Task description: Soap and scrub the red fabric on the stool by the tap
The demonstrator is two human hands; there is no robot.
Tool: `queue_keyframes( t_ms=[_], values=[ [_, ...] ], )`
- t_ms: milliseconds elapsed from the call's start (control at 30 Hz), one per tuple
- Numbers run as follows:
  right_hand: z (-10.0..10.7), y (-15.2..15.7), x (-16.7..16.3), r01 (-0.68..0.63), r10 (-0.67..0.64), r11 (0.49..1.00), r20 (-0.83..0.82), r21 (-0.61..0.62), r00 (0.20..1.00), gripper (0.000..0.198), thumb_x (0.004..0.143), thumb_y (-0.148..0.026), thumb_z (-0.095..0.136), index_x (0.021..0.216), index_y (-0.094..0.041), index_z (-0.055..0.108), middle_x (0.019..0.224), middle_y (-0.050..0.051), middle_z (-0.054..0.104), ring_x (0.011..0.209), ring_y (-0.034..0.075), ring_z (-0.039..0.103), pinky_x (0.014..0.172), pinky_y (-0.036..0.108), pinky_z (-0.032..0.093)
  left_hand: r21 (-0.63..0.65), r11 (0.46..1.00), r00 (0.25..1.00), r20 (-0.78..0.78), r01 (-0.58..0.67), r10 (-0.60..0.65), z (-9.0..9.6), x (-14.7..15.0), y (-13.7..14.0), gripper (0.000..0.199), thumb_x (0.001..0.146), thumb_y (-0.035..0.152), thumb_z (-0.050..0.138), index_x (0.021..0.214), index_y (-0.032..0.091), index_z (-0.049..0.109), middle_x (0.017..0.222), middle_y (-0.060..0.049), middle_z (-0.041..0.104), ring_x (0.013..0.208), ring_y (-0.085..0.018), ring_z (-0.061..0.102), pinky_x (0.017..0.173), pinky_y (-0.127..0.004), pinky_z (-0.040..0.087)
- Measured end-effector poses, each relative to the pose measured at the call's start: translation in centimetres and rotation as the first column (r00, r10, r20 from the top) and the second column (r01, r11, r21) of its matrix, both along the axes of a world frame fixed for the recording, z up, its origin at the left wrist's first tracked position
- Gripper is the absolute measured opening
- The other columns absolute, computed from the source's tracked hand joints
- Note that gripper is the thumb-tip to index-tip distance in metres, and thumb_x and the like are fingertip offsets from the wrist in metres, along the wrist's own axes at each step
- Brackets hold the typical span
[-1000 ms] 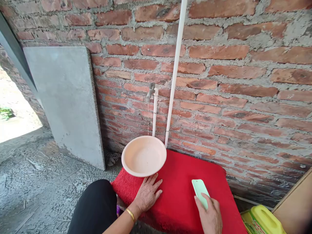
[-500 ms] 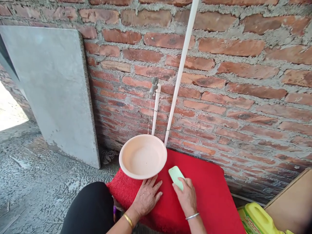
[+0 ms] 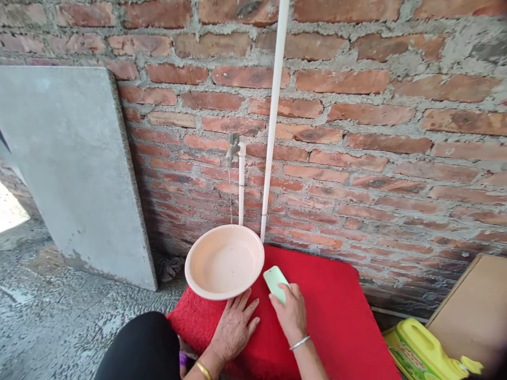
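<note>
A red cloth [image 3: 317, 301] is spread over a low surface in front of me, with a fluffy part at its left. My left hand [image 3: 233, 324] lies flat on the cloth, fingers spread, their tips by the near rim of a pale pink basin [image 3: 193, 287]. In my right hand [image 3: 292, 311] is a pale green scrub brush [image 3: 273, 275] with a small hole near its far end. It rests on the cloth, and its underside is hidden.
Thin water runs from a tap [image 3: 233, 148] behind the basin. A white pipe [image 3: 273, 116] climbs the brick wall [image 3: 356, 121]. A grey slab [image 3: 75, 158] leans at left. At right are a yellow jug [image 3: 420, 343] and a cardboard box [image 3: 471, 311].
The view has shifted, so the scene sits a little further left. The left hand stays flat on the cloth, and the right hand keeps hold of the scrub brush at about the same spot.
</note>
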State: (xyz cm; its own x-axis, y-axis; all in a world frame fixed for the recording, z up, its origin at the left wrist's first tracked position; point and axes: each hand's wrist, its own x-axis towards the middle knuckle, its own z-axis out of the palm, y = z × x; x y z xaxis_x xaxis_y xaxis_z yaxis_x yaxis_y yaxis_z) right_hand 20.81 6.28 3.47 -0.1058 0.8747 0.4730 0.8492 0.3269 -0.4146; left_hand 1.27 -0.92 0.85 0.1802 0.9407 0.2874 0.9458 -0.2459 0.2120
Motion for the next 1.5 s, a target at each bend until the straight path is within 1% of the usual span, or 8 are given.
queue_keyframes(
  t_ms=[133, 367, 500, 700, 900, 1067, 1300, 1500],
  values=[
    [0.4, 1.2, 0.1, 0.017, -0.013, 0.999, 0.083, -0.041, 0.996, 0.025, 0.078, -0.037, 0.07, 0.102, -0.03, 0.071, 0.094, 0.003, 0.062, 0.084, 0.021, 0.063, 0.078, 0.033, 0.049, -0.019, 1.0, 1.0, -0.017, 0.009, -0.009, 0.0, -0.1, 0.1, 0.046, 0.093, 0.044, 0.053, 0.138, 0.033, 0.054, 0.15, -0.009, 0.048, 0.138, -0.029, 0.045, 0.113, -0.051, 0.039],
    [0.7, 3.2, 13.8, 0.427, -0.436, 0.896, -0.057, -0.12, 0.898, 0.052, 0.08, -0.066, 0.051, 0.098, -0.023, 0.074, 0.075, 0.005, 0.056, 0.062, 0.022, 0.056, 0.06, 0.038, 0.047, -0.01, 1.0, 1.0, -0.015, -0.017, 0.017, 0.0, 0.3, 0.2, 0.045, 0.093, 0.044, 0.054, 0.136, 0.033, 0.056, 0.149, -0.009, 0.05, 0.138, -0.029, 0.045, 0.114, -0.052, 0.037],
    [1.1, 0.5, 17.0, 0.449, -0.479, 0.873, -0.16, -0.191, 0.863, 0.064, 0.077, -0.076, 0.046, 0.102, -0.023, 0.072, 0.078, 0.006, 0.058, 0.067, 0.025, 0.06, 0.06, 0.039, 0.049, 0.002, 1.0, 1.0, -0.014, -0.021, 0.021, 0.2, 0.3, 0.2, 0.044, 0.093, 0.044, 0.055, 0.135, 0.032, 0.058, 0.149, -0.009, 0.05, 0.137, -0.029, 0.045, 0.115, -0.051, 0.037],
    [1.0, -3.1, 15.8, 0.377, -0.385, 0.886, 0.025, -0.272, 0.923, 0.059, 0.083, -0.062, 0.042, 0.118, -0.019, 0.066, 0.097, 0.012, 0.06, 0.095, 0.03, 0.062, 0.082, 0.041, 0.051, 0.021, 0.999, 0.999, -0.034, -0.027, 0.027, 0.4, 0.2, 0.1, 0.043, 0.093, 0.04, 0.055, 0.135, 0.031, 0.057, 0.149, -0.008, 0.05, 0.138, -0.028, 0.044, 0.116, -0.049, 0.036],
    [2.1, -2.7, 16.3, 0.443, -0.342, 0.821, 0.309, -0.362, 0.887, 0.05, 0.089, -0.055, 0.045, 0.125, -0.024, 0.061, 0.099, 0.01, 0.06, 0.088, 0.026, 0.062, 0.081, 0.039, 0.049, 0.009, 0.999, 0.997, -0.063, -0.031, 0.032, 0.7, 0.1, 0.1, 0.043, 0.092, 0.039, 0.056, 0.135, 0.032, 0.058, 0.148, -0.008, 0.05, 0.137, -0.027, 0.045, 0.115, -0.049, 0.036],
    [3.6, -2.0, 13.8, 0.42, -0.362, 0.851, 0.228, -0.315, 0.904, 0.045, 0.092, -0.052, 0.044, 0.124, -0.026, 0.061, 0.093, 0.007, 0.059, 0.086, 0.023, 0.061, 0.075, 0.033, 0.047, -0.003, 0.999, 0.995, -0.085, -0.043, 0.043, 0.8, 0.1, 0.2, 0.043, 0.093, 0.038, 0.055, 0.135, 0.031, 0.057, 0.148, -0.009, 0.05, 0.137, -0.028, 0.045, 0.114, -0.051, 0.037],
    [3.3, -2.0, 5.2, 0.151, -0.104, 0.968, 0.229, -0.201, 0.968, 0.035, 0.089, -0.044, 0.058, 0.12, -0.03, 0.066, 0.102, 0.006, 0.06, 0.092, 0.021, 0.06, 0.084, 0.031, 0.042, -0.004, 0.999, 0.99, -0.128, -0.052, 0.051, 0.9, 0.1, 0.3, 0.042, 0.093, 0.037, 0.054, 0.135, 0.03, 0.058, 0.148, -0.009, 0.05, 0.137, -0.029, 0.045, 0.114, -0.051, 0.037],
    [2.9, -0.9, 8.7, 0.316, -0.26, 0.919, 0.24, -0.235, 0.935, 0.036, 0.089, -0.046, 0.058, 0.12, -0.029, 0.066, 0.099, 0.008, 0.061, 0.089, 0.022, 0.06, 0.079, 0.032, 0.042, -0.009, 0.999, 0.99, -0.134, -0.046, 0.045, 0.6, -0.3, 0.4, 0.042, 0.094, 0.037, 0.052, 0.135, 0.029, 0.057, 0.147, -0.009, 0.051, 0.137, -0.027, 0.045, 0.114, -0.049, 0.038]
  ],
)
